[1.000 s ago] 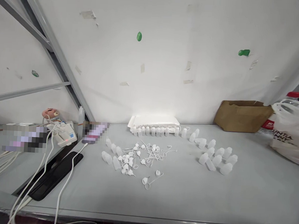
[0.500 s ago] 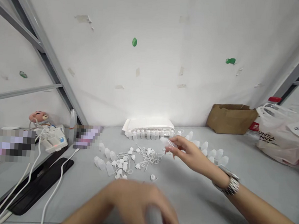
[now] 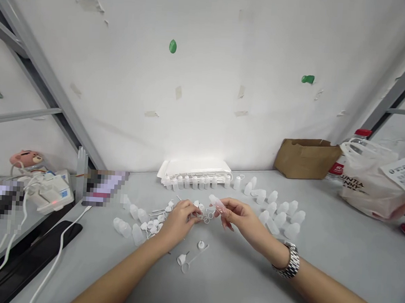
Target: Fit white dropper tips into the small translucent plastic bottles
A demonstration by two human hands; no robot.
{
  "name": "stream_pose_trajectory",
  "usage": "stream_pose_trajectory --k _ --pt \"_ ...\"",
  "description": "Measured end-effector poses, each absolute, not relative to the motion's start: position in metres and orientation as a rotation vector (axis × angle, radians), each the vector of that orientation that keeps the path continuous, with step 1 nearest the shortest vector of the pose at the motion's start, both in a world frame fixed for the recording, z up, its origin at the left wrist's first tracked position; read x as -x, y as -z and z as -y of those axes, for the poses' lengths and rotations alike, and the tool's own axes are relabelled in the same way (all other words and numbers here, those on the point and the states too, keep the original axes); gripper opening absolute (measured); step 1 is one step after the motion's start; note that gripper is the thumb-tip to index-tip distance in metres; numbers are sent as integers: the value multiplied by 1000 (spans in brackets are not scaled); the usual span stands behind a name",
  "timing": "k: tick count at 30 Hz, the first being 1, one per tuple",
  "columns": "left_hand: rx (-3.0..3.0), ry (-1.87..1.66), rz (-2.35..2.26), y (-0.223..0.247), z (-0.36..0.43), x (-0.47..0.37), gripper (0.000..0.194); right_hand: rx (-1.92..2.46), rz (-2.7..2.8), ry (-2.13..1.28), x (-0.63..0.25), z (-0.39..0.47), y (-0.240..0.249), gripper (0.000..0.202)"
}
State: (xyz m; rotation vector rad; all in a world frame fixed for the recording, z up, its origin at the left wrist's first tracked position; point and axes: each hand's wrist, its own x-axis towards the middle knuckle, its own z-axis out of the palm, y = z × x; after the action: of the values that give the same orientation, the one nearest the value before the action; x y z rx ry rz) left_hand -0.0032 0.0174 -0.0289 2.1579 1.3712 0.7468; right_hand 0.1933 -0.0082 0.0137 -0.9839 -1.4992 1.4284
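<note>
My right hand (image 3: 238, 217) holds a small translucent white squeeze bottle (image 3: 215, 200) between thumb and fingers, tilted with its neck up to the left. Just left of it, my left hand (image 3: 179, 219) has its thumb and fingertips pinched on a white ring strap (image 3: 206, 218) in the loose pile; the fingers partly cover that pile. Beside my left hand lie several white nozzle caps (image 3: 154, 225). Closer to me rest one cap with a thin tip (image 3: 201, 245), another cap (image 3: 181, 259) and a single ring strap (image 3: 186, 267).
Bare bottles stand and lie at right (image 3: 281, 219) and left (image 3: 137, 234). A row of capped bottles (image 3: 195, 183) lines a white box (image 3: 198, 167) by the wall. Farther right are a cardboard box (image 3: 306, 160) and a plastic bag (image 3: 368, 184); cables (image 3: 57, 252) run at left.
My left hand has gone from the near edge forward to the strap pile. Another cap and a ring strap now lie near the front. My right hand still holds the bottle. The view has shifted slightly.
</note>
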Motion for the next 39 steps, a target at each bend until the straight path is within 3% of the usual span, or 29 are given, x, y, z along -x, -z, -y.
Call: stream_pose_trajectory --k 5,11,18,23,39 --pt "-2053 -908 -1413 23 -18 3 7 939 1430 -1524 -193 10 -10 32" --pt "-1763 -1075 -1384 16 -17 2 18 879 1396 -1595 -191 10 -7 32" --pt "-1268 -1186 -1212 3 -14 -2 25 512 1315 -1739 -190 41 -50 31" --pt "-1213 -1133 -1193 0 -11 -4 24 424 1303 -1800 -191 63 -71 33" --pt "-1199 -1205 -1123 4 -13 0 28 459 1373 -1804 -191 70 -75 32"
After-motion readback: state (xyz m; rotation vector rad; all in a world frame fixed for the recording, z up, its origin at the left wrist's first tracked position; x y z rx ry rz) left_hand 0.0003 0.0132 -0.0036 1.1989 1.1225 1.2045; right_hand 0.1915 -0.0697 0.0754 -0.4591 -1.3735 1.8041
